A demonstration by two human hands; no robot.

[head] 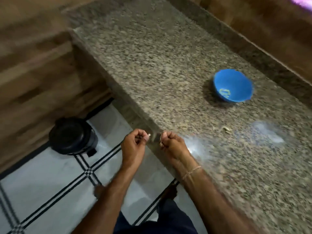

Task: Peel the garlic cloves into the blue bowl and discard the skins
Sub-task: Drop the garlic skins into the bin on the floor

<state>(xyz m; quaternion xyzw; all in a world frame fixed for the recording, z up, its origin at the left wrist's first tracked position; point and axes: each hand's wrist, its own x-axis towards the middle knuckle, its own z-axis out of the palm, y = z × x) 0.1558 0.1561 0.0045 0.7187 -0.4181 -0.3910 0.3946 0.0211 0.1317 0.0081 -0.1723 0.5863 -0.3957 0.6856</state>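
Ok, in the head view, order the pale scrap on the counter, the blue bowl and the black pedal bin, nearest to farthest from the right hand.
From the right hand:
1. Pale scrap, on the counter just to its right.
2. Blue bowl, farther back and right.
3. Black pedal bin, on the floor, left, beyond the left hand.

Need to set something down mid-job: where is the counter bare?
Bare granite counter runs from its left edge across to the blue bowl. A skin scrap lies in front of the bowl. Tightest at the front edge, where the left hand and right hand sit close together.
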